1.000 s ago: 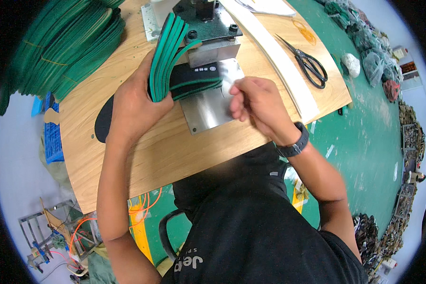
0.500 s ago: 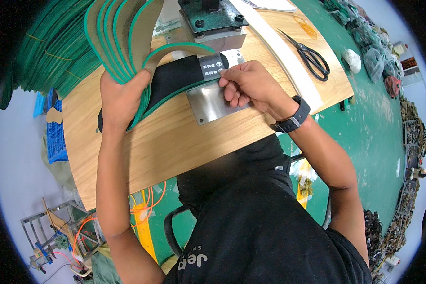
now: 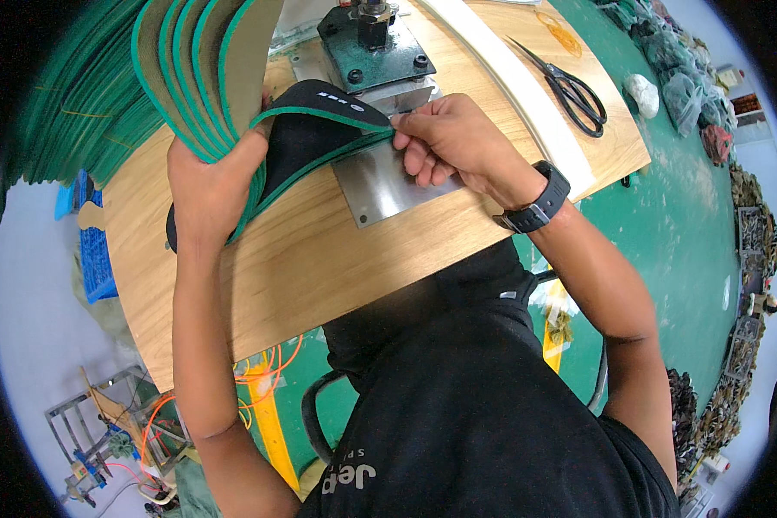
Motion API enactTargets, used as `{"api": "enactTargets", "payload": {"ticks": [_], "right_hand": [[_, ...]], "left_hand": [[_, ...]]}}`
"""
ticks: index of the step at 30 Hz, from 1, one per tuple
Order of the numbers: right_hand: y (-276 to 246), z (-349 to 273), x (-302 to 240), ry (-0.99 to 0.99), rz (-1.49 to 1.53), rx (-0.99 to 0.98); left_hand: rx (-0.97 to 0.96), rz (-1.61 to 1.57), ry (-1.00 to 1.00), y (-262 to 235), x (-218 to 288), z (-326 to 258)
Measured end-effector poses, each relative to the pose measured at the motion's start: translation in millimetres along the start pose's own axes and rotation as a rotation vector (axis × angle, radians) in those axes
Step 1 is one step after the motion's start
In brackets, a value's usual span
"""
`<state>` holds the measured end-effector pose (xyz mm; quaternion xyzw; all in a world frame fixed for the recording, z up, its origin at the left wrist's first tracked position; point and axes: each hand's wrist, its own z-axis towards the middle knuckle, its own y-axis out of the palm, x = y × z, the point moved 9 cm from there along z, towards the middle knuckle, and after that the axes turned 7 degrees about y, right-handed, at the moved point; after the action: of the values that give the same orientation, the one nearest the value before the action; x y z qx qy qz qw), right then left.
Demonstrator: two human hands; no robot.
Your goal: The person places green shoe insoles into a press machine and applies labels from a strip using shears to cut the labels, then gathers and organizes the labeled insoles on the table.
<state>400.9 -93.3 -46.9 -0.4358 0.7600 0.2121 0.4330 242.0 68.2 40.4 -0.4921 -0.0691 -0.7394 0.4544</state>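
Observation:
My left hand (image 3: 214, 186) is closed around a fanned bunch of shoe insoles (image 3: 249, 65) with tan undersides and green edges. From this grip one insole (image 3: 319, 102) curves to the right, its black face and a small white print showing. Below it lies another black insole face (image 3: 292, 157). At the curved insole's right end, the thumb and forefinger of my right hand (image 3: 453, 138) are pinched together at its tip. Beneath the right fingers is a flat metal plate (image 3: 384, 192) on the table. The lower insoles are partly covered by my left hand.
A press head with a dark bolted plate (image 3: 378, 53) stands just beyond my hands. Black scissors (image 3: 574, 99) lie at the right beside a long white strip (image 3: 509, 73). Tall stacks of green-edged sheets (image 3: 69, 104) rise at the far left. The wooden table's front edge (image 3: 319, 324) is near me.
The upper insole has bent over, so its black face with a white print now shows. The dark printed piece at my right fingertips is out of sight. My left hand shifted slightly left.

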Motion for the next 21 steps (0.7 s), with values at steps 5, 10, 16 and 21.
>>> {"api": "enactTargets", "payload": {"ticks": [5,10,16,21], "right_hand": [[-10.4,-14.3,-6.3,-0.195,-0.016,0.095],[-20.1,-49.0,-35.9,-0.639,-0.336,0.291],[5.8,-67.9,-54.9,-0.995,-0.816,0.310],[21.6,-55.9,-55.0,-1.087,-0.981,0.313]], "left_hand": [[-0.084,-0.011,-0.094,9.1,-9.6,-0.5],[-0.239,0.423,-0.039,30.6,7.8,-1.1],[-0.301,0.452,-0.134,30.7,5.6,-2.2],[-0.335,0.570,0.075,39.1,19.1,-3.9]]}}
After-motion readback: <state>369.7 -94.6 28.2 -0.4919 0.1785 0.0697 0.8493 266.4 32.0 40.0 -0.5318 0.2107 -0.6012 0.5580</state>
